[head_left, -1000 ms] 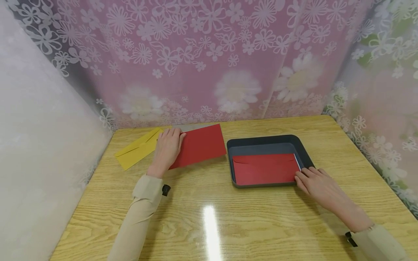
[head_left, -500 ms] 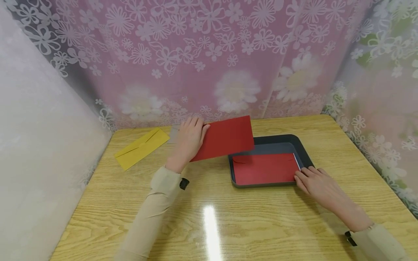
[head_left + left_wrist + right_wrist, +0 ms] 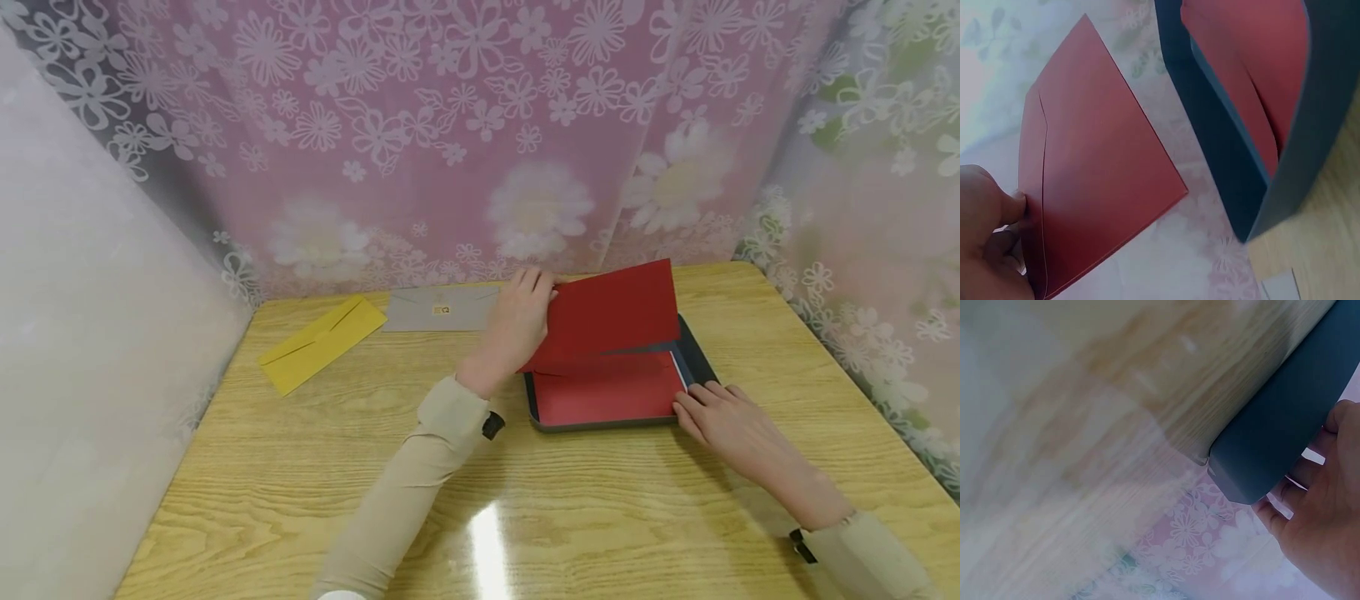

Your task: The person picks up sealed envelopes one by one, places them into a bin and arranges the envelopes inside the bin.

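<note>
My left hand (image 3: 517, 321) pinches a red envelope (image 3: 611, 312) by its left end and holds it tilted above the dark tray (image 3: 699, 358). The left wrist view shows the flap line of this envelope (image 3: 1097, 150), with the thumb near that end. Inside the tray lies another red envelope (image 3: 607, 396), flap side up, with a white edge showing at its right end. My right hand (image 3: 723, 421) grips the tray's right front rim. In the right wrist view, thumb and fingers sit on either side of the tray wall (image 3: 1272, 425). The raised envelope hides the tray's back left part.
On the wooden table (image 3: 300, 467), a yellow envelope (image 3: 322, 346) lies askew at the back left. A grey envelope (image 3: 412, 312) with a small gold mark rests near the back edge, partly behind the left hand. Flowered curtains (image 3: 412, 150) enclose the back and sides.
My left hand has carried the red envelope rightward from beside the yellow one to above the tray, uncovering the grey envelope. The right hand has stayed at the tray's rim.
</note>
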`<state>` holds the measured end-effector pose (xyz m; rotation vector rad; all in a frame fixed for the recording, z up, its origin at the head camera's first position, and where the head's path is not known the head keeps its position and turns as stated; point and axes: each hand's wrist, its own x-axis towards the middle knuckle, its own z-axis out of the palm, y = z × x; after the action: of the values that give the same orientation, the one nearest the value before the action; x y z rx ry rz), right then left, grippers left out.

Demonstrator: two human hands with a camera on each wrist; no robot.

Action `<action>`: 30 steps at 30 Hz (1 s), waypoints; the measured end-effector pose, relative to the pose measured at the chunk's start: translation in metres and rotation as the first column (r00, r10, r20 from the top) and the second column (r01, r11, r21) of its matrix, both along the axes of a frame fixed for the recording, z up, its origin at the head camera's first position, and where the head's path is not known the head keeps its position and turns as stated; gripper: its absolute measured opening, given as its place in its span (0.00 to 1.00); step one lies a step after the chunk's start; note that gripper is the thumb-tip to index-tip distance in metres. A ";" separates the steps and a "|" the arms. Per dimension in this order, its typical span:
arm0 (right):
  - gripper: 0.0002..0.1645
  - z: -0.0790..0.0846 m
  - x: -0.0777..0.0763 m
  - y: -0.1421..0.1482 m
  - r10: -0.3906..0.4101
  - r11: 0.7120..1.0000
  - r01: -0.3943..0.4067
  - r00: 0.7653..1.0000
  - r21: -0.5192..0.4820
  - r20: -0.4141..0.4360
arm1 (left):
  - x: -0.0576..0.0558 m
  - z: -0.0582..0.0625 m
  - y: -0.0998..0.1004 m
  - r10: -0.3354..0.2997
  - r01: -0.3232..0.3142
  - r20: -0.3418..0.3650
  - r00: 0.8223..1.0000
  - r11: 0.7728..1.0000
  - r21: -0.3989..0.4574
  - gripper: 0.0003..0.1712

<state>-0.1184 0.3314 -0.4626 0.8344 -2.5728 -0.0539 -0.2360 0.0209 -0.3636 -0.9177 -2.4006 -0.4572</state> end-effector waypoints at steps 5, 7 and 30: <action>0.12 0.001 0.001 0.000 -0.011 1.000 0.011 1.000 0.011 0.018 | 0.007 -0.006 0.022 -0.043 0.047 0.078 0.996 0.998 -0.044 0.14; 0.12 0.001 0.001 0.000 -0.018 1.000 0.017 1.000 0.013 0.026 | 0.008 -0.013 0.028 -0.058 0.064 0.103 0.993 0.996 -0.065 0.14; 0.14 0.003 0.001 -0.003 -0.040 0.999 0.040 0.998 -0.004 0.050 | 0.013 -0.066 0.036 -0.003 0.099 0.318 0.948 0.953 -0.285 0.17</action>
<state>-0.1173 0.3288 -0.4600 0.7920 -2.6350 -0.0395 -0.2229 0.0571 -0.4296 -1.1101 -2.7971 -0.2792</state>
